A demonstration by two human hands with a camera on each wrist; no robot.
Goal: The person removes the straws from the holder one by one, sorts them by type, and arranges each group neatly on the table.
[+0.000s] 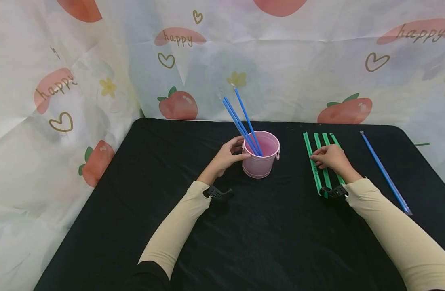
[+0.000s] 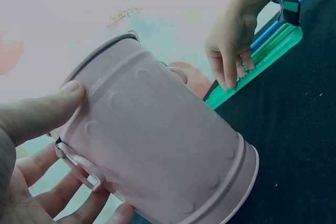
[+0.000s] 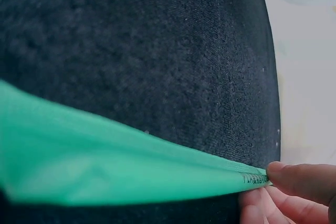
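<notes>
One pink bucket (image 1: pixel 258 166) stands on the black-clothed surface (image 1: pixel 280 226), toward its 12 o'clock edge. The left hand (image 1: pixel 227 155), at the bucket's 9 o'clock, grips it near the rim: fingers spread wide, thumb on the near side of the wall, the others round the far side. A small loop handle (image 1: pixel 278 156) hangs at the bucket's 3 o'clock. Three slim blue sticks (image 1: pixel 244 111) stand inside, all leaning toward 11 o'clock, two close together and one slightly apart.

At the bucket's 3 o'clock, well apart from it, four green strips (image 1: pixel 325 138) lie side by side. The right hand (image 1: pixel 331 157) is over them, fingers narrow: thumb and fingertips pinch the edge of the strip nearest the bucket (image 1: pixel 315 176), which bears dark lettering at that spot. A loose blue stick (image 1: pixel 386 173) lies farther out toward 3 o'clock, running from 11 to 5 o'clock. Beige sleeves (image 1: pixel 184 222) and black wrist bands (image 1: pixel 219 193) are noted on both arms. A fruit-printed cloth (image 1: pixel 287 60) hangs at 12 o'clock.
</notes>
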